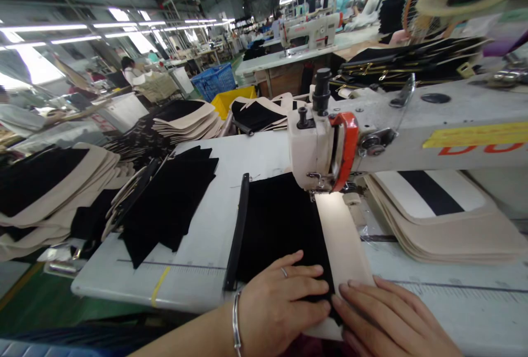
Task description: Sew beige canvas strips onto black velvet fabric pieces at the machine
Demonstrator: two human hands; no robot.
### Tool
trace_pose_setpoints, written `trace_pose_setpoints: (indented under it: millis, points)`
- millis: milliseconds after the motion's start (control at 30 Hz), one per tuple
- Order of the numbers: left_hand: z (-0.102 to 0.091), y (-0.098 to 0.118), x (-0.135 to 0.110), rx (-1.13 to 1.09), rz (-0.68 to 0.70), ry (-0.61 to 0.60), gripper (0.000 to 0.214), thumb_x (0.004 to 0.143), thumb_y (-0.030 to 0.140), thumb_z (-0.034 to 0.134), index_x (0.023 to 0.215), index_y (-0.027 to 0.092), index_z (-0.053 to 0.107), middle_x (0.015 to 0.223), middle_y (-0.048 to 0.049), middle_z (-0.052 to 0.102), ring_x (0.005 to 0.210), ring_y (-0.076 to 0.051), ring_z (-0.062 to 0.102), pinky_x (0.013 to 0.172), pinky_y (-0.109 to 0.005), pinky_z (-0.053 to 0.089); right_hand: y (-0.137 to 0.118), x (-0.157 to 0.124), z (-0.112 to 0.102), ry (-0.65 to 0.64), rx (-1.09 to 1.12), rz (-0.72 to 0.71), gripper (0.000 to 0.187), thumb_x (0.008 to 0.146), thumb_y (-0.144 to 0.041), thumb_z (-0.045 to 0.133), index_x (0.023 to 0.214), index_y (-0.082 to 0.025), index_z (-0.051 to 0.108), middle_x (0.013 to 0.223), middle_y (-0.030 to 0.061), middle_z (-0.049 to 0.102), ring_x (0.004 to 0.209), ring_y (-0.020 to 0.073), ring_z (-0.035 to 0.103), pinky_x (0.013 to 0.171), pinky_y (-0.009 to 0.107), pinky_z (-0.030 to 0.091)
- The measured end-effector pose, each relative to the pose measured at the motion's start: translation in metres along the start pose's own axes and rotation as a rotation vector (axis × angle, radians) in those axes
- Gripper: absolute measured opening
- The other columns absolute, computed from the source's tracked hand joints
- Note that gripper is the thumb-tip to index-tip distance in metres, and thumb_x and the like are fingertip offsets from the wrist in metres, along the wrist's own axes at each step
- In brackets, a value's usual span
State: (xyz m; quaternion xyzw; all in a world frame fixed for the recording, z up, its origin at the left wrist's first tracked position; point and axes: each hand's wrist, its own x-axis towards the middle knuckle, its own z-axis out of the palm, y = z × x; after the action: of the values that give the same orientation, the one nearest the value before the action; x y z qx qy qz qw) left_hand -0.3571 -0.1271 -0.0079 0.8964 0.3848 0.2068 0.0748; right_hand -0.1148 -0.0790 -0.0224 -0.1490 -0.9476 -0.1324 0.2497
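My left hand [284, 302] lies flat, fingers stretched, on a black fabric piece [276, 225] at the table's near edge. A bracelet circles that wrist and a ring is on one finger. My right hand [388, 318] rests flat beside it, fingertips on a beige fabric strip [342, 241] that joins the black piece. Both pieces run up under the head of a white sewing machine [322, 148] with an orange guard. A black strap [238, 230] lies along the left side of the black fabric.
A stack of beige panels with a black stripe [437, 214] sits right of the needle. Loose black pieces [169, 203] and beige-black stacks [49, 181] lie at the left. Behind are more stacks, blue and yellow crates [214, 79], other machines and people.
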Motion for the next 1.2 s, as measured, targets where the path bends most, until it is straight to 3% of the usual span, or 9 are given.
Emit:
trace_pose_setpoints:
  millis: [300, 533, 967, 1200]
  points:
    - [0.004, -0.026, 0.012, 0.017, 0.019, -0.052, 0.017, 0.097, 0.024, 0.05, 0.106, 0.025, 0.064, 0.119, 0.0051, 0.066, 0.131, -0.011, 0.046, 0.121, -0.036, 0.019, 0.013, 0.003, 0.001, -0.08, 0.085, 0.103, 0.036, 0.089, -0.021, 0.044, 0.12, -0.021, 0.062, 0.117, 0.0031, 0.066, 0.105, 0.0172, 0.061, 0.086, 0.033, 0.051]
    - [-0.001, -0.045, 0.028, 0.068, 0.018, -0.098, 0.02, 0.096, 0.021, 0.049, 0.105, 0.023, 0.066, 0.118, 0.0012, 0.067, 0.129, -0.014, 0.047, 0.118, -0.037, 0.026, 0.017, 0.007, 0.017, -0.19, 0.177, 0.246, 0.043, 0.09, -0.026, 0.053, 0.133, -0.023, 0.051, 0.125, 0.0052, 0.059, 0.113, 0.021, 0.054, 0.093, 0.039, 0.046]
    - [-0.004, -0.081, 0.052, 0.159, 0.008, -0.1, 0.023, 0.095, 0.015, 0.045, 0.104, 0.019, 0.066, 0.121, -0.0023, 0.065, 0.125, -0.014, 0.052, 0.115, -0.036, 0.034, 0.043, 0.037, 0.024, -0.232, 0.236, 0.374, 0.034, 0.093, -0.032, 0.05, 0.126, -0.024, 0.054, 0.113, 0.0041, 0.06, 0.103, 0.0206, 0.053, 0.09, 0.043, 0.044]
    - [-0.006, -0.096, 0.066, 0.199, -0.007, -0.048, 0.023, 0.094, 0.014, 0.044, 0.103, 0.017, 0.065, 0.118, -0.003, 0.066, 0.118, -0.014, 0.056, 0.11, -0.033, 0.038, 0.061, 0.047, 0.035, -0.286, 0.211, 0.344, 0.036, 0.093, -0.036, 0.049, 0.125, -0.022, 0.056, 0.116, 0.0064, 0.059, 0.106, 0.0238, 0.053, 0.091, 0.044, 0.044]
